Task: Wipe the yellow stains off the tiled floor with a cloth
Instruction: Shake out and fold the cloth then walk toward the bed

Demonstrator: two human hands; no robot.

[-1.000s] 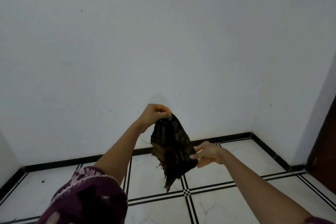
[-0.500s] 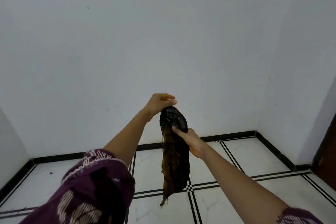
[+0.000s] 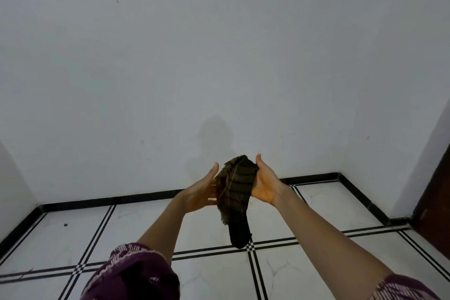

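A dark brown-green checked cloth [image 3: 237, 192] is held in the air in front of me, folded over, with its lower end hanging down towards the floor. My left hand [image 3: 201, 191] presses against the cloth's left side, palm turned inwards. My right hand [image 3: 265, 181] cups the cloth's right side, palm up. The white tiled floor [image 3: 136, 231] with black double lines lies below. No yellow stain shows on the tiles in view.
A white wall [image 3: 219, 68] faces me, with a black skirting [image 3: 121, 200] along its foot. A dark brown door [image 3: 435, 192] stands at the right edge. A small dark speck [image 3: 65, 225] lies on the left tile.
Both hands have come together at the same height and now hold the cloth between the palms. Before, my left hand pinched its top and the cloth hung long.
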